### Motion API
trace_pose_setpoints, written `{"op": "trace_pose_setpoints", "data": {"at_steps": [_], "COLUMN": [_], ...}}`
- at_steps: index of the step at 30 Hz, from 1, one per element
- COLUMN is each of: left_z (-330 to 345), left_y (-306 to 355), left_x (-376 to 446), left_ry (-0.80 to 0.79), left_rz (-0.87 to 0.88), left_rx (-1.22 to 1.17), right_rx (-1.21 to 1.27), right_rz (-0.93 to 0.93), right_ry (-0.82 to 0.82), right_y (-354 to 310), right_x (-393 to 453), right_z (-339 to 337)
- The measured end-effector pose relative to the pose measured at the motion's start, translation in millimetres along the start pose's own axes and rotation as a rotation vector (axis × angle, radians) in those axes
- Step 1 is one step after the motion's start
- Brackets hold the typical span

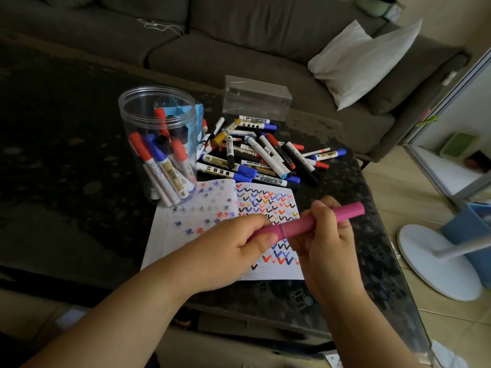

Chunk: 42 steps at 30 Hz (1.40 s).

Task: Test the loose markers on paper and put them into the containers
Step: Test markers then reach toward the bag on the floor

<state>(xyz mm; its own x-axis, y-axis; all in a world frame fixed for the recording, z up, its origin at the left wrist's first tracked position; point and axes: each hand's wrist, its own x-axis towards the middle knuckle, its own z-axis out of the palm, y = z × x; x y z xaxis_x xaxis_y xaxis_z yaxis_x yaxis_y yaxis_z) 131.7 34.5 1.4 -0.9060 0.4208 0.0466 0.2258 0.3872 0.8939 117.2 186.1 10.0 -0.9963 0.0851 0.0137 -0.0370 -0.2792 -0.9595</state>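
Observation:
Both hands hold one pink marker (300,225) level above the open notebook (191,208). My left hand (239,245) grips its left end, and my right hand (329,235) wraps round its middle, with the right end poking out past the fingers. The notebook pages carry coloured stars and tick marks. A pile of loose markers (255,152) lies behind the notebook. A clear round jar (148,102) at the left holds several red, blue and black markers. A clear rectangular box (255,98) stands behind the pile.
The dark glass table (66,155) ends at the right near a white fan base (435,264) on the floor. A grey sofa (239,43) with a white pillow (364,62) runs behind the table. A blue holder (199,112) peeks from behind the jar.

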Motion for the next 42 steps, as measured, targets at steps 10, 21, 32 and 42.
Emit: {"op": "trace_pose_setpoints", "data": {"at_steps": [10,21,32,42], "left_z": [-4.5,-58.4,-88.8,-73.6], "left_y": [-21.1,8.5,-10.6,-16.4], "left_x": [18.8,-93.4,-340.2,-390.7], "left_ry": [0.226,0.690,0.939,1.009], "left_rz": [-0.058,-0.106,-0.633,-0.755], "left_rx": [0.375,0.627,0.826,0.789], "right_rx": [-0.696,-0.771,-0.804,-1.128], "right_rz": [-0.038,-0.155,-0.222,0.029], "right_ry": [-0.142,-0.367,-0.957,-1.328], "right_y": [3.6,-36.0,21.2,87.6], "right_x": [-2.7,-32.7,-121.6,-161.5], "right_z": [-15.8,48.8,207.9,254.7]}}
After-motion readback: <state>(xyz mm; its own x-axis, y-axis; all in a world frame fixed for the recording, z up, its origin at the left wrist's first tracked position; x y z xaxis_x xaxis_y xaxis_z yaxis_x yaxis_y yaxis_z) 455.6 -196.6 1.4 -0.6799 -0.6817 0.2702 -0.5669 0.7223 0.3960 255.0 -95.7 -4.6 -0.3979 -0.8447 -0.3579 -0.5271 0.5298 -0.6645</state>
